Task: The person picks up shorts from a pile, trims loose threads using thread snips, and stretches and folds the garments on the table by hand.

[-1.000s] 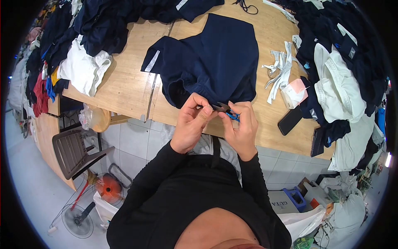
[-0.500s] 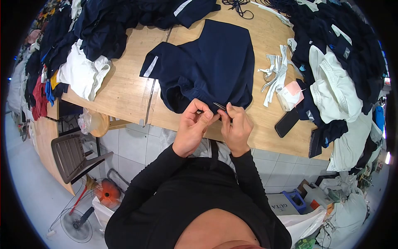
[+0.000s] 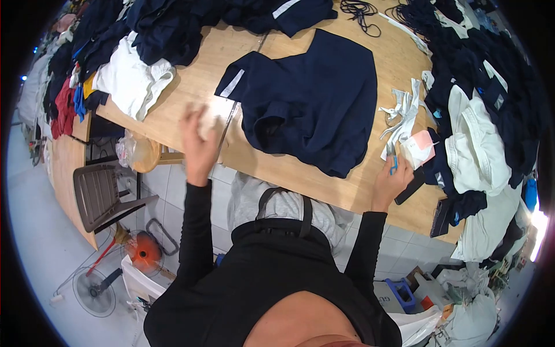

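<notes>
A navy garment point(image 3: 324, 98) with a white stripe lies on the wooden table, its gathered waistband opening toward me. My left hand point(image 3: 200, 144), smeared by motion, is over the table to the left of the garment; its fingers are apart and nothing shows in them. My right hand point(image 3: 392, 184) holds small blue-handled thread snips point(image 3: 393, 163) at the right, beside white fabric strips point(image 3: 404, 113) and a pink-and-white packet point(image 3: 419, 149). A dark phone point(image 3: 409, 188) lies just right of that hand, partly covered.
Piles of navy clothes point(image 3: 167, 29) and a white garment point(image 3: 130, 75) are at the left and back. More navy and white clothing point(image 3: 477, 150) heaps up on the right. Black cords point(image 3: 361, 14) lie at the far edge. A brown chair point(image 3: 95, 188) and a fan point(image 3: 95, 292) stand lower left.
Both hands have come off the garment's near edge. My left hand has swung left; my right has moved right with the snips, toward the packet. The view has shifted slightly.
</notes>
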A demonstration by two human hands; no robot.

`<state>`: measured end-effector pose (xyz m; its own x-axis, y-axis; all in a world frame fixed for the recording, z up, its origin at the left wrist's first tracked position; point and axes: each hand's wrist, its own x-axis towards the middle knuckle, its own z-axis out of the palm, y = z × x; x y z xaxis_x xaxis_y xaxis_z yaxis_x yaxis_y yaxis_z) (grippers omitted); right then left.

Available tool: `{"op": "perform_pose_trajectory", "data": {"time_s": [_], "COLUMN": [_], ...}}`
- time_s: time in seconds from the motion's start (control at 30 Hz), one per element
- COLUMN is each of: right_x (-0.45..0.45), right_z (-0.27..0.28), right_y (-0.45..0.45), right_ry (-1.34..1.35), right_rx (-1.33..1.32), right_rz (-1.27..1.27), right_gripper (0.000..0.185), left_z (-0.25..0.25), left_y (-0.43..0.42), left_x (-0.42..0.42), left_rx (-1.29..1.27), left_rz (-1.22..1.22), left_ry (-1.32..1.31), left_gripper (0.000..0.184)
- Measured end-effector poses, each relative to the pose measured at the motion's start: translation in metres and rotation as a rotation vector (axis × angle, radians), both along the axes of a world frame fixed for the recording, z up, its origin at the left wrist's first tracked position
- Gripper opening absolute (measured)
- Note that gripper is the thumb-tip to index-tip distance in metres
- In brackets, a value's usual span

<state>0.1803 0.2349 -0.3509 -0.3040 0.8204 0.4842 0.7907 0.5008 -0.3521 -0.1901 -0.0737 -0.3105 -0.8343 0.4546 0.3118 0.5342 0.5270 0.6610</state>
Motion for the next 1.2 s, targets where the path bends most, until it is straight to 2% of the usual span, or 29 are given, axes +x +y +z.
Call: {"op": "perform_pose_trajectory", "data": {"time_s": [0.03,0.07,0.1,0.17,0.2,0.27,0.3,0.4,0.5,0.6,0.77,0.83,0.93,0.97,1.03,1.07,1.1,1.2], "right_x": [-0.011,-0.022,-0.031,-0.060,-0.067,-0.058,-0.052,-0.035,-0.010,-0.004,-0.013,-0.039,-0.089,-0.098,-0.109,-0.103,-0.091,-0.062], "right_z": [0.012,0.020,0.022,0.054,0.064,0.046,0.035,0.027,0.010,0.007,0.017,0.026,0.049,0.042,0.019,0.007,-0.005,-0.009], "right_y": [-0.005,-0.012,-0.026,-0.065,-0.075,-0.076,-0.073,-0.055,-0.042,-0.033,-0.046,-0.062,-0.079,-0.076,-0.073,-0.069,-0.059,-0.042], "right_ry": [-0.055,-0.106,-0.018,0.082,0.130,0.005,-0.060,0.102,0.189,0.316,0.397,0.450,0.308,0.266,0.182,0.241,0.300,0.437], "right_rx": [0.120,0.240,0.127,-0.196,-0.355,-0.357,-0.355,-0.227,-0.402,-0.383,-0.524,-0.510,-0.374,-0.356,-0.316,-0.346,-0.376,-0.388], "right_rz": [0.005,0.011,0.133,0.428,0.574,0.569,0.564,0.348,0.049,0.080,0.147,0.238,0.324,0.311,0.280,0.218,0.161,0.009], "right_gripper": [0.036,0.038,0.049,0.048,0.047,0.043,0.041,0.022,0.012,0.008,0.027,0.039,0.049,0.046,0.042,0.038,0.035,0.024], "left_z": [-0.001,-0.001,-0.002,-0.023,-0.027,-0.034,-0.031,0.002,-0.008,-0.032,-0.037,-0.033,-0.035,-0.036,-0.035,-0.034,-0.025,-0.025], "left_y": [0.014,0.029,0.043,0.059,0.066,0.069,0.066,0.048,0.022,0.013,0.010,0.018,0.028,0.029,0.024,0.023,0.022,0.014], "left_x": [0.014,0.029,0.041,0.054,0.057,0.060,0.061,0.066,0.063,0.065,0.075,0.076,0.075,0.075,0.074,0.075,0.076,0.083], "left_rx": [0.081,0.077,0.070,-0.078,-0.130,-0.208,-0.110,0.123,0.057,0.082,0.076,0.139,0.206,0.224,0.062,-0.018,-0.025,0.150], "left_rz": [-0.038,-0.059,-0.083,-0.118,-0.119,-0.080,-0.044,0.105,0.069,0.134,0.208,0.278,0.276,0.255,0.158,0.111,0.102,0.194], "left_ry": [-0.159,-0.190,-0.221,-0.116,-0.227,-0.238,-0.137,0.099,0.061,-0.053,-0.019,-0.110,-0.273,-0.332,-0.149,-0.057,0.103,0.240], "left_gripper": [0.054,0.052,0.052,0.051,0.043,0.033,0.031,0.030,0.032,0.035,0.046,0.049,0.049,0.049,0.047,0.046,0.037,0.039]}}
